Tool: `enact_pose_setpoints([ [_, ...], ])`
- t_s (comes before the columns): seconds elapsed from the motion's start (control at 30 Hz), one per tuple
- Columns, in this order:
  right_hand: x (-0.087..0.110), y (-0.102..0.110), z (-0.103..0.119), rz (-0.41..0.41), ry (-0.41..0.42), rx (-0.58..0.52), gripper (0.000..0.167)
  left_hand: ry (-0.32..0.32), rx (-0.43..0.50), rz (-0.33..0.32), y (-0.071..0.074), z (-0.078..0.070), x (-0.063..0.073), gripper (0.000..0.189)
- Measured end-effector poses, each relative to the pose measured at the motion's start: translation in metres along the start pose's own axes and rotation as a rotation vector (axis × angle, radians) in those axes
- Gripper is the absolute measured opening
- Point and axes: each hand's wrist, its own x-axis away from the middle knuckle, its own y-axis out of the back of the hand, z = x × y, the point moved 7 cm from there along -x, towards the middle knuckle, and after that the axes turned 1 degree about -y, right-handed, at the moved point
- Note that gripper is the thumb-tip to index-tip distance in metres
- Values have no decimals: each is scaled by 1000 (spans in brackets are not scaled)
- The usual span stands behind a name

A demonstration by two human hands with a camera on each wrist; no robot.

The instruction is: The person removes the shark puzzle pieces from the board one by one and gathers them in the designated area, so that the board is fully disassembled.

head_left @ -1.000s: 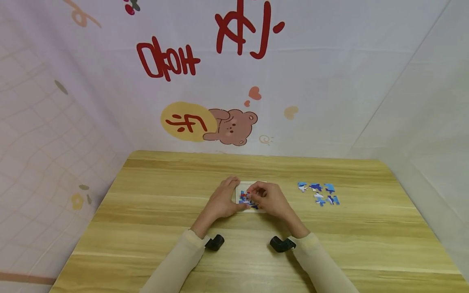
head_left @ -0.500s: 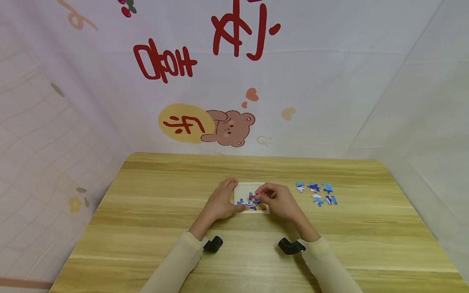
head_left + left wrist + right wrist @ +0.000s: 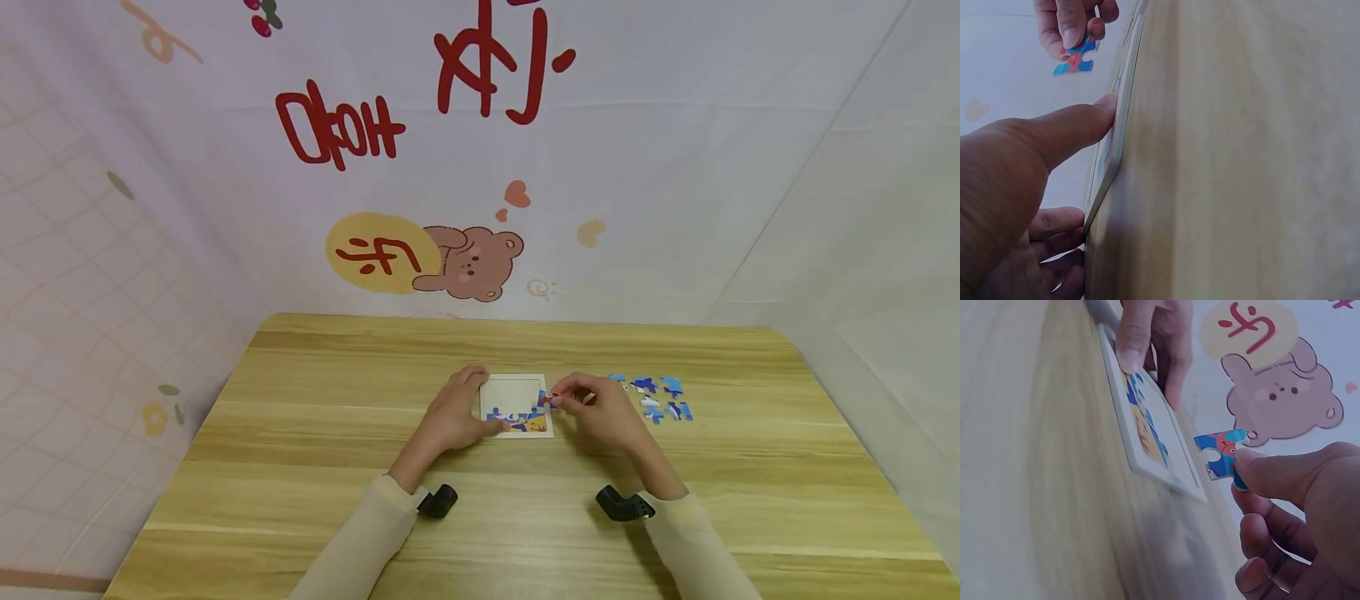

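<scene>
In the head view, my left hand point(image 3: 452, 414) holds a white puzzle tray point(image 3: 512, 394) at its left side. Its thumb presses the near edge, and its fingers touch the far left corner. My right hand point(image 3: 602, 414) is just right of the tray, pinching a blue jigsaw piece with a red figure point(image 3: 1227, 450) between thumb and fingers. The right wrist view shows that piece raised, apart from the tray. Joined pieces point(image 3: 537, 423) in blue, white and yellow fill the tray's near part; the left thumb covers some of them.
Several loose blue and white jigsaw pieces point(image 3: 663, 398) lie on the wooden table point(image 3: 337, 367) right of the tray, one partly behind my right hand. A printed white cloth point(image 3: 660, 167) rises behind the table. Each wrist wears a black device point(image 3: 437, 502).
My right hand has moved right with the pinched jigsaw piece, from over the tray to its right edge, baring more of the tray. My left hand stays on the tray.
</scene>
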Motion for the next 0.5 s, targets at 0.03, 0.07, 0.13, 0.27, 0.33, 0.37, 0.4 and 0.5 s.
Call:
enact_pose_setpoints([
  [0.03, 1, 2, -2, -2, -5, -1, 3, -4, 4, -1, 0, -1, 0, 89],
  [0.07, 2, 4, -4, -1, -10, 0, 3, -9, 8, -3, 0, -1, 0, 88],
  [0.13, 4, 8, -8, 0, -24, -1, 3, -16, 15, -8, 0, -2, 1, 88],
  [0.27, 8, 16, -16, -2, -40, -5, 4, -17, 18, -13, 0, -2, 1, 88],
  [0.33, 9, 20, -20, -10, -44, 3, 4, -11, 13, -11, -1, -2, 1, 88],
  [0.37, 10, 22, -23, -14, -47, 7, 4, -8, 12, -11, -1, -2, 1, 88],
  [0.4, 11, 24, -26, -18, -50, 13, 3, -6, 12, -11, -1, -1, 1, 89],
  [0.5, 14, 31, -33, -24, -54, 24, 3, -2, 7, -12, -1, -1, 1, 89],
])
